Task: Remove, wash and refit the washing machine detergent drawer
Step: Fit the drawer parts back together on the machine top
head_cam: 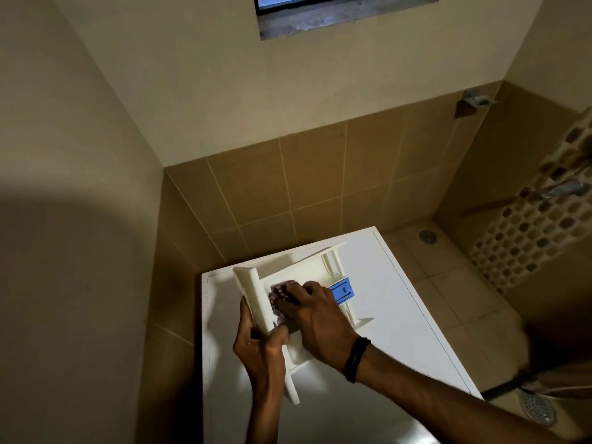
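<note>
left hand (259, 344): curled round the front panel of the detergent drawer (304, 265), steadying it. cloth (278, 291): reddish, in a front compartment, held by the curled fingers of the right hand (320, 318). blue insert (342, 291): fitted. drawer lies on the washing machine top (400, 299). status: removed; wiping apparently under way; refit outstanding.

Drawer (307, 267): on the washer (400, 299), left rear of its top.
Left hand (261, 347): grips the drawer's front, near the washer's left edge.
Right hand (320, 318): in the drawer, on a cloth (278, 291).
Insert (342, 291): in the drawer, toward the washer's right.
Drain (427, 236): floor, right of the washer's rear.
</note>
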